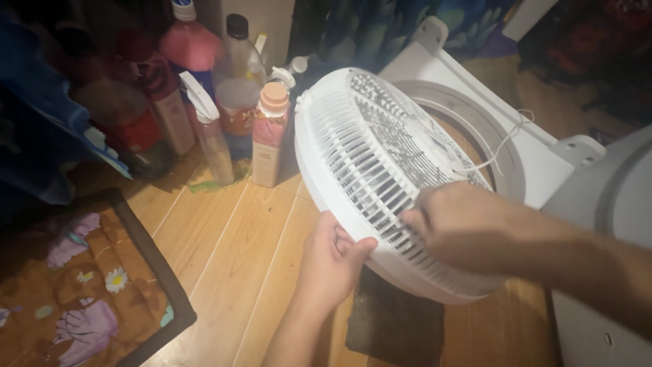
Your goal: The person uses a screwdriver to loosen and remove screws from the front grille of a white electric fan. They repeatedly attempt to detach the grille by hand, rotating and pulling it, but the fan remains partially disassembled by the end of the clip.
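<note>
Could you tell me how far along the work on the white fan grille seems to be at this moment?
Looks done: the round white fan grille is off the white fan frame, which lies on the wooden floor. In hand: the left hand grips its lower rim while the right hand presses fingers against the slats. Left: the grille is not yet set down; the bottles are untouched.

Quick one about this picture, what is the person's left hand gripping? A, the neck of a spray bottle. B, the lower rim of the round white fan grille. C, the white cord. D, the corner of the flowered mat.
B: the left hand clasps the lower rim of the white fan grille, thumb on its front, while the right hand rests on the slats.
</note>
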